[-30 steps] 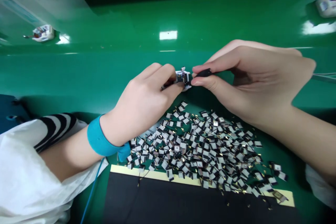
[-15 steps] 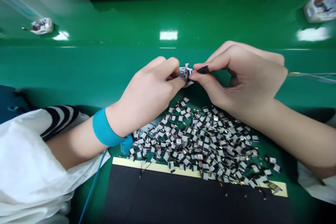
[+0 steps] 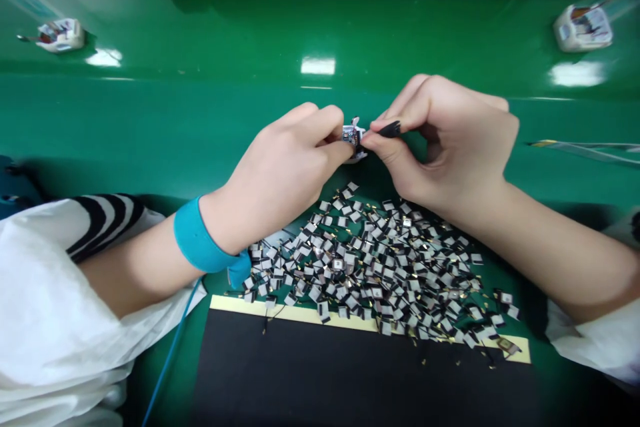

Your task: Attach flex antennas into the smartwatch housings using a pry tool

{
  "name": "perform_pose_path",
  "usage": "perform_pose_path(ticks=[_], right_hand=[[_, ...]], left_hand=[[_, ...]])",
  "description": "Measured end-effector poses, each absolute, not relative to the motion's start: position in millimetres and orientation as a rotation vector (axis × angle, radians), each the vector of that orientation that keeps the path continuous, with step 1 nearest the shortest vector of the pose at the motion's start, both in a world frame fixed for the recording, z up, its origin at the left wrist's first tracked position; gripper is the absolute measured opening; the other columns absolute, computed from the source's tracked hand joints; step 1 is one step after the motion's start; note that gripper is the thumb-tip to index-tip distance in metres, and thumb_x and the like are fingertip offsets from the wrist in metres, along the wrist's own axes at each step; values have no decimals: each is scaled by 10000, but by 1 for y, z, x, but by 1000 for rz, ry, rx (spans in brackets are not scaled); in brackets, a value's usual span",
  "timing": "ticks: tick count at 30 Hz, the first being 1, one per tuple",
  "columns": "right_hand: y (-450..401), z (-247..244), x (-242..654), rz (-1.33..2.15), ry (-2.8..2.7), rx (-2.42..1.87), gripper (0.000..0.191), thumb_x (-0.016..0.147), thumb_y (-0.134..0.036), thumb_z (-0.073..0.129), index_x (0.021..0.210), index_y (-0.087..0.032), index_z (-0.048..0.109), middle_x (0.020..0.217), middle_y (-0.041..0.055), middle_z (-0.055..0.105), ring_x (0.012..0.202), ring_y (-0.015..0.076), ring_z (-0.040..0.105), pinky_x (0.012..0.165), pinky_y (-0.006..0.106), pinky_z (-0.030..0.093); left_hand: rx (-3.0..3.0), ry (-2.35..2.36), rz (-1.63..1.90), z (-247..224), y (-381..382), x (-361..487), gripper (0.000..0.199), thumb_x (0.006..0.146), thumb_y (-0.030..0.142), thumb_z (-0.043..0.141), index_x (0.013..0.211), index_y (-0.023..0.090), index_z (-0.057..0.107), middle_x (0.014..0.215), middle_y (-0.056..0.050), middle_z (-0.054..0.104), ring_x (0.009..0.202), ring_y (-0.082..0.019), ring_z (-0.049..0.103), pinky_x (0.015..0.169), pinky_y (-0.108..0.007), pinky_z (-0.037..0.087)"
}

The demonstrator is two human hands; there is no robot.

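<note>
Pinched between the thumb and fingers of my left hand is a small white device with exposed electronics. My right hand is closed on a short black pen-like tool, held at a slant; its tip end, at the device's right side, is hidden by the fingertips. Both hands meet above the table, the fingertips almost touching. Just below them spreads a heap of small square modules with grey faces, black edges and short leads with gold-coloured ends. My left wrist wears a teal strap with a blue cord.
A black mat with a pale yellow edge strip lies nearest me, partly under the heap. White containers stand far left and far right. Thin tweezers-like strips lie at right on the green table.
The view has shifted slightly. My right hand has turned a little at the wrist, its back drawing in to the left. Both hands keep their grip on the device and the black tool.
</note>
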State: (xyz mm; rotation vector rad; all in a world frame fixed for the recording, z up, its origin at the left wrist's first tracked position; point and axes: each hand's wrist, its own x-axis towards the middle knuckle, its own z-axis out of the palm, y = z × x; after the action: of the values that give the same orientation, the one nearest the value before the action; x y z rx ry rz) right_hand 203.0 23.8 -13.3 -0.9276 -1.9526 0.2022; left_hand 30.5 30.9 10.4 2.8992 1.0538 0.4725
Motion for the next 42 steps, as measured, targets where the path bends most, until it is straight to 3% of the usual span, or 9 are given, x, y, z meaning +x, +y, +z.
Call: perform_pose_path(ticks=[7,13,25,42], right_hand=[[25,-11,203,266,-1932,-989,256,745,-227,574,615,-196,355,610,-34,496,611,109,543,497,226,417],[29,-12,207,612,-1421,-872,238,726,-204,601,660,-200,373,669,-18,479,562,92,551,494,210,498],[19,-4,212,662,-1601,-950,225,791,-181,525,663,-185,340,700,-29,450,658,67,520,547,190,441],[24,-4,217,596,-1727,-920,165,807,-173,503,710,-156,370,719,21,496,680,100,537,542,211,417]], left_hand=[[2994,1033,477,10,32,30,276,867,199,347,773,188,607,735,-12,562,679,-138,519,581,-256,403],[3029,1039,470,11,31,30,222,861,197,397,805,180,611,760,-19,588,671,-139,515,573,-256,403],[3005,1035,498,14,31,29,178,864,226,434,926,222,601,807,0,585,709,-133,522,604,-252,410],[3044,935,488,16,33,29,170,835,195,484,944,175,613,835,-24,598,733,-146,535,611,-255,423]])
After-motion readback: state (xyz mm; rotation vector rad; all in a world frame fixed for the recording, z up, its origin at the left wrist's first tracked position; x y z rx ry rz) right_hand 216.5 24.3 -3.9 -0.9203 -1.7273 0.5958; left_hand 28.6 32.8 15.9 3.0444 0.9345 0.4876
